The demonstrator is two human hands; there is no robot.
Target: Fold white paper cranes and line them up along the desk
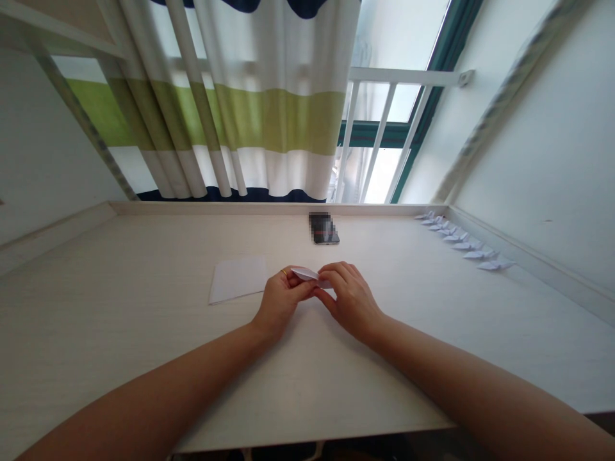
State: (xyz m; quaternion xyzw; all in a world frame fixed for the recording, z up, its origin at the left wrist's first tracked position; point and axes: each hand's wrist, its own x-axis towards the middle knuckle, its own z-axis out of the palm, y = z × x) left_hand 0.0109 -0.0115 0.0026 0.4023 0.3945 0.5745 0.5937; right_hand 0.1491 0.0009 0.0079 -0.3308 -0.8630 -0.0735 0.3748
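A small folded piece of white paper [304, 273] is held between both hands above the middle of the table. My left hand [283, 296] pinches its left part with thumb and fingers, and a ring shows on one finger. My right hand [348, 296] grips the right end, its fingers bent over the top and the thumb below. The fingers hide much of the paper, so its full shape cannot be made out. Just left of my left hand lies a flat stack of white paper sheets [237, 280].
A dark phone [325, 228] lies beyond my hands near the table's back edge. Several folded white paper figures [464, 243] stand in a row along the right side. The pale wooden table [144, 320] ends at a raised back rim, with a curtain [269, 121] and white railing [379, 134] behind.
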